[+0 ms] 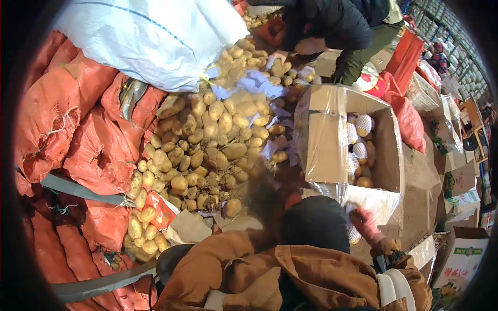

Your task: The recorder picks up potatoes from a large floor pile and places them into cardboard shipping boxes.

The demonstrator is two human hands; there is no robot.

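My right hand (365, 224), in a reddish glove, is at the near flap of an open cardboard box (325, 147). A potato in a white foam net (354, 235) shows just below the hand; whether I grip it is unclear. My left hand is not in view. Inside the box lie several potatoes in foam nets (360, 149) and a few without nets. A large heap of loose potatoes (218, 155), some soil-covered, spreads left of the box, with torn purple paper (258, 83) on it. My dark-covered knee (315, 223) and brown jacket (249, 268) fill the bottom.
Stacked red mesh sacks (93, 144) line the left side. A big white woven sack (155, 42) leans over the heap. Another person (346, 27) in dark clothes bends at the top. Red bags (408, 120) and printed potato cartons (459, 256) stand at the right.
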